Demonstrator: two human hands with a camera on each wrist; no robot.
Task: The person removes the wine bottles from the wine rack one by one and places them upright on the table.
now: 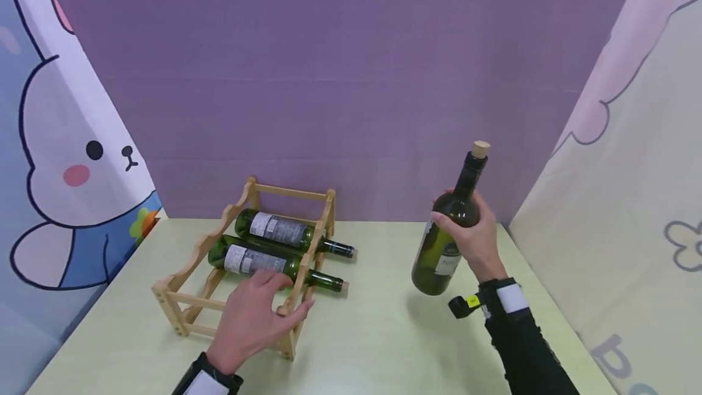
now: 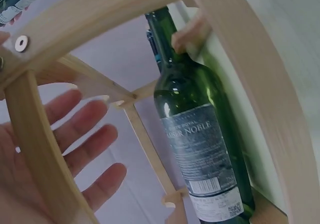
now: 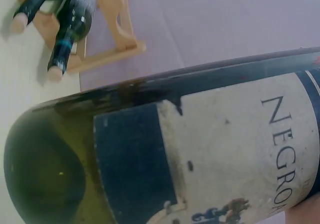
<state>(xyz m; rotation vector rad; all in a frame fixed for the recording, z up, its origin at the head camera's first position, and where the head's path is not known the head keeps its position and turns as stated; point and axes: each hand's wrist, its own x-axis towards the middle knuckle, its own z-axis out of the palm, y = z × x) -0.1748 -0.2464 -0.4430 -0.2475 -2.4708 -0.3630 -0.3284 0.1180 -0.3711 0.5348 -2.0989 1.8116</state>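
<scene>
On the desk (image 1: pixel 373 346) stands a wooden rack (image 1: pixel 197 301), a farther bottle (image 1: pixel 282 230) and a nearer bottle (image 1: pixel 252 258) lying in it. The held bottle (image 1: pixel 435 258) leans above the desk, fingers of the right hand (image 1: pixel 476 241) clamped round it just below the neck. The left hand (image 1: pixel 252 319), fingers apart, is beside the nearer bottle; a cork (image 1: pixel 480 149) tops the held bottle

A large green bottle (image 3: pixel 55 159) spans the right wrist view, base to the left, its scuffed cream-and-navy label (image 3: pixel 230 129) lettered NEGRO, with part of the right hand (image 3: pixel 303 212) against its lower right edge. Beyond, a wooden rack (image 3: pixel 106 59) holds two corked bottles before a purple backdrop (image 3: pixel 225 24).
</scene>
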